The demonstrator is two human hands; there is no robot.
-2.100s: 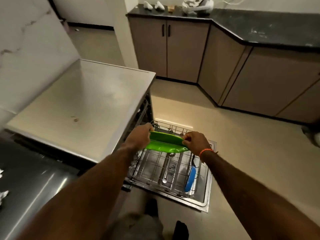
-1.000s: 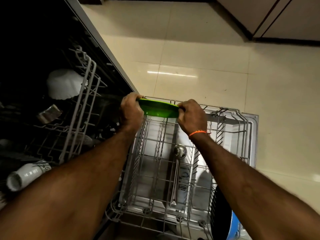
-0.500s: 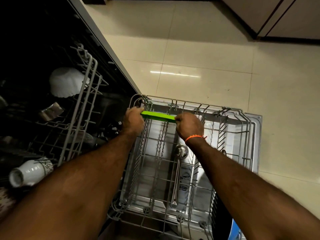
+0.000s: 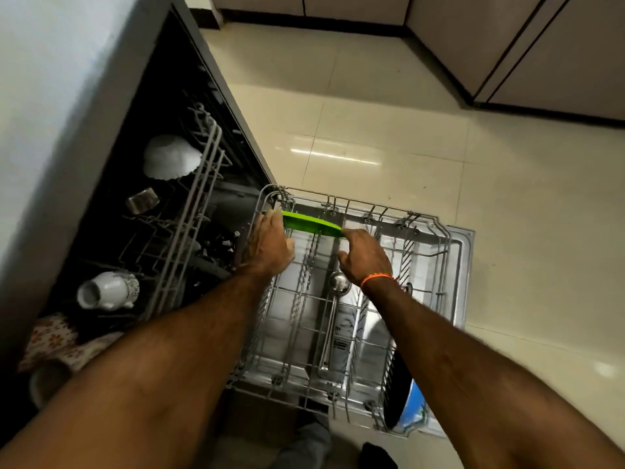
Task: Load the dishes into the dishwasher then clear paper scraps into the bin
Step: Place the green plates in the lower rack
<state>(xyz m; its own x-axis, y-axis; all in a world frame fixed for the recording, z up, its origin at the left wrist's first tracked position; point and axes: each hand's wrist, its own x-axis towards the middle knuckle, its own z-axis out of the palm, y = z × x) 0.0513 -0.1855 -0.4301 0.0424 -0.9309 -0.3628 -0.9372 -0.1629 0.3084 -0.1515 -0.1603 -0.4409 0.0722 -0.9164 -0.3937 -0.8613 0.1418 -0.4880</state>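
A green plate stands on edge across the far left end of the pulled-out lower rack of the dishwasher. My left hand lies at the plate's left end, fingers reaching over its edge and thumb spread away from it. My right hand, with an orange band at the wrist, touches the plate's right end with a fingertip, its thumb clear of the plate. A steel ladle lies along the rack's middle. A dark plate with a blue rim stands at the near right.
The upper rack on the left holds a white bowl, a steel cup, a white mug and a floral dish. The open door lies under the lower rack. Cabinets line the far side of the tiled floor.
The plate went down from above the rack into its far left end and now stands there. Both thumbs have come off it.
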